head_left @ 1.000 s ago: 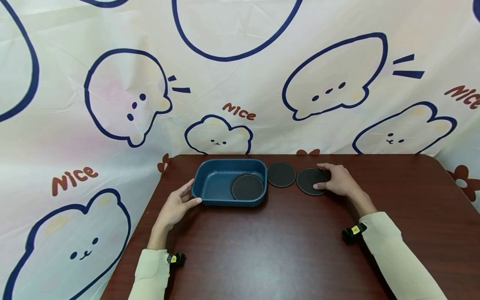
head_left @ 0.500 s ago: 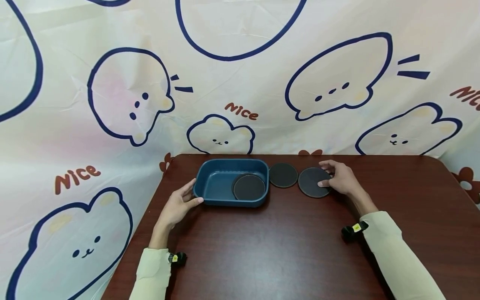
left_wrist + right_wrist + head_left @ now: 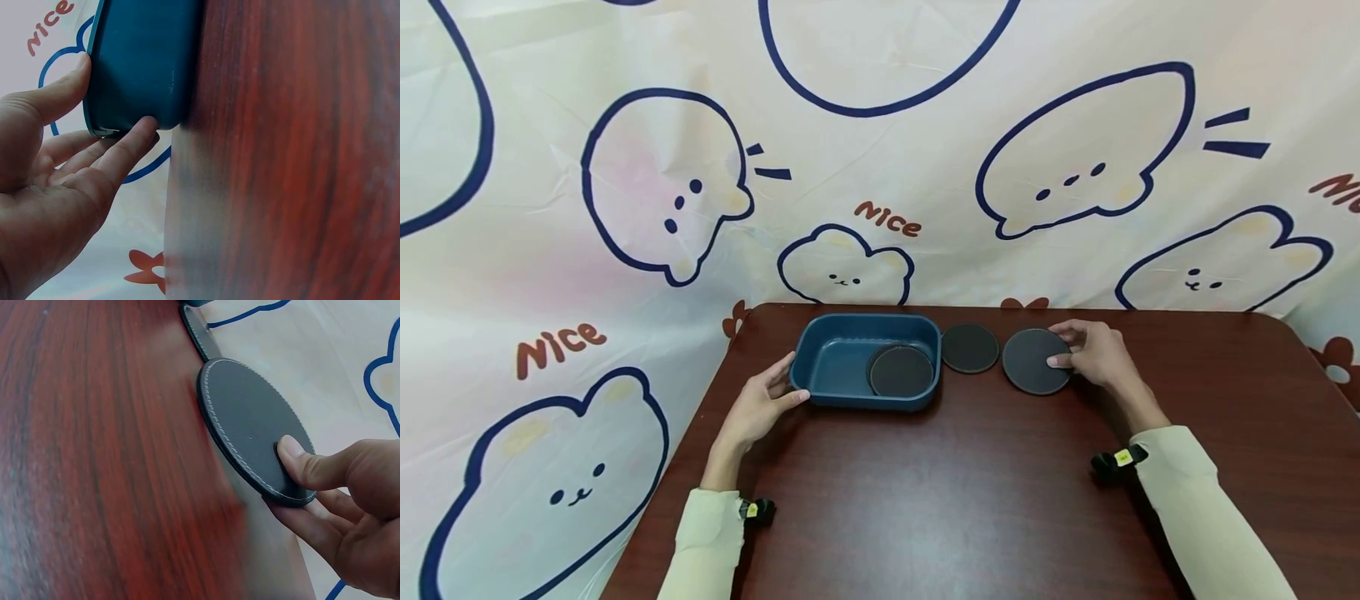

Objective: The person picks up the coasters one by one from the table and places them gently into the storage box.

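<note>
My right hand [image 3: 1101, 354] pinches a round black coaster [image 3: 1034, 362], thumb on top and fingers beneath its right edge. In the right wrist view, pale stitching runs around this coaster's rim [image 3: 240, 469], which is raised off the tabletop. My left hand [image 3: 762, 408] holds the left end of a blue rectangular container [image 3: 835, 402], with the thumb at its rim and the fingers against the end wall [image 3: 134, 94]. Inside the container, at its right end, lie stacked black coasters [image 3: 901, 372]. Another black coaster [image 3: 970, 348] lies flat between the container and the held one.
The dark brown wooden table [image 3: 925, 483] has its far edge just behind the container and coasters. A pale cloth [image 3: 925, 167] with blue-outlined cartoon bears hangs behind it. Each wrist wears a small black camera, the right one [image 3: 1112, 463] close over the table.
The right hand has picked the coaster up off the table and moved it slightly right. The left hand keeps its place at the container, while the head view has shifted a little.
</note>
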A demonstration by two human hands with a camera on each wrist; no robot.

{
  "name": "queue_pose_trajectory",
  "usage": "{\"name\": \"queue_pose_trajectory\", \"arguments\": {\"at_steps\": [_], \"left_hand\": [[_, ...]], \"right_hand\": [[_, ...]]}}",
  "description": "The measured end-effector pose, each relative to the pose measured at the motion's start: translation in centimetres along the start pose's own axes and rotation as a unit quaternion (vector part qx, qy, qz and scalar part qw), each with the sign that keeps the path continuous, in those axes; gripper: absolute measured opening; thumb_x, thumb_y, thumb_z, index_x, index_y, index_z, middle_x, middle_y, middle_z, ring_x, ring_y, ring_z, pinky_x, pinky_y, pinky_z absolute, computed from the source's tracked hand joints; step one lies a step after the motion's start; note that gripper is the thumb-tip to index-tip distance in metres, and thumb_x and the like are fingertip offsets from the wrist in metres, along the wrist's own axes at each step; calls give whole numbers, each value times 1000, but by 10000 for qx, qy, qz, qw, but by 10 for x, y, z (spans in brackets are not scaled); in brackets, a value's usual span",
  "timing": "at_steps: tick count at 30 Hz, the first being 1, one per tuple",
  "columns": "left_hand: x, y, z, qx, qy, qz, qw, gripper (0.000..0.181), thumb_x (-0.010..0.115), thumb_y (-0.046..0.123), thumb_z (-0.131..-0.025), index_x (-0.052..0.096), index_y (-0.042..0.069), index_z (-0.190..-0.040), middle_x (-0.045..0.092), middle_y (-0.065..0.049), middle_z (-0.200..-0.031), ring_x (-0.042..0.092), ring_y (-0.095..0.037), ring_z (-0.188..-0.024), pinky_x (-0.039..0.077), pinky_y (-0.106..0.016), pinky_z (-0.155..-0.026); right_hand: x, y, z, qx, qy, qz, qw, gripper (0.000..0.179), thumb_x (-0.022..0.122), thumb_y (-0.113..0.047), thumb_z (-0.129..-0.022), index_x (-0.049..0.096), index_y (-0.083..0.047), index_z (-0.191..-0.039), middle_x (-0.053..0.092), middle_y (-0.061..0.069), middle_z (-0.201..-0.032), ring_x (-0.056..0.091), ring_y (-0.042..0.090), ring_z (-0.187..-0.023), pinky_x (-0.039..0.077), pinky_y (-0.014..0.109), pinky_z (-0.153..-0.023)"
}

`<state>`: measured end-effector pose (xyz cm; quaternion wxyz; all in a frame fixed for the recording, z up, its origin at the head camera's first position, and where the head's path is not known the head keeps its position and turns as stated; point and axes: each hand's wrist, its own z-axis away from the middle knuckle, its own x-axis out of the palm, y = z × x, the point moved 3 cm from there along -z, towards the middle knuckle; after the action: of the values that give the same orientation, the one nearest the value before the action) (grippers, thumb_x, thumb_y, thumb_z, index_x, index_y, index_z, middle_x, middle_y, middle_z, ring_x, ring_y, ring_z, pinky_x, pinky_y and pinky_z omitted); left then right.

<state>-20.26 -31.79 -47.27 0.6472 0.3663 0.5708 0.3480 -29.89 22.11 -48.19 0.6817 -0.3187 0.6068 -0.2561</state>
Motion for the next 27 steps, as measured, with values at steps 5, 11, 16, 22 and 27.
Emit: {"name": "queue_pose_trajectory", "arguments": {"at_steps": [5, 11, 16, 22, 27], "left_hand": [[0, 0, 0, -65, 12, -32, 10000, 80, 71, 16, -105, 27, 13, -172, 42, -21, -170, 50, -41, -151, 52, -52, -112], [0, 0, -1, -84, 50, -90, 9999, 79, 71, 17, -106, 28, 14, -172, 44, -21, -169, 52, -40, -150, 52, -55, -112], [-1, 1, -1, -27, 79, -105, 9999, 78, 70, 16, -106, 27, 14, -172, 44, -22, -168, 52, -41, -150, 52, -55, -112], [-1, 2, -2, -28, 116, -66, 9999, 78, 71, 16, -106, 28, 15, -172, 42, -22, -169, 50, -40, -152, 51, -53, -113], [1, 3, -2, -10, 122, -123, 9998, 79, 73, 17, -105, 29, 12, -171, 44, -23, -168, 51, -42, -150, 48, -57, -114]], "right_hand": [[-4, 4, 6, 183, -148, -557, 9982, 52, 80, -5, -96, 63, -1, -145, 68, 33, -134, 78, 31, -102, 67, 33, -76], [-9, 8, 15, 303, -248, -901, 9952, 54, 76, -2, -98, 58, -1, -149, 64, 34, -138, 78, 27, -98, 67, 33, -79], [-11, 12, 21, 360, -317, -1044, 9934, 55, 74, -3, -100, 55, -2, -152, 63, 32, -140, 78, 23, -97, 67, 32, -80], [-13, 18, 24, 473, -320, -1242, 9906, 57, 71, -7, -103, 50, -1, -156, 58, 30, -142, 73, 16, -95, 65, 25, -80], [-14, 26, 27, 520, -320, -1473, 9872, 63, 71, -9, -104, 45, 1, -160, 55, 31, -147, 70, 7, -92, 64, 22, -79]]}}
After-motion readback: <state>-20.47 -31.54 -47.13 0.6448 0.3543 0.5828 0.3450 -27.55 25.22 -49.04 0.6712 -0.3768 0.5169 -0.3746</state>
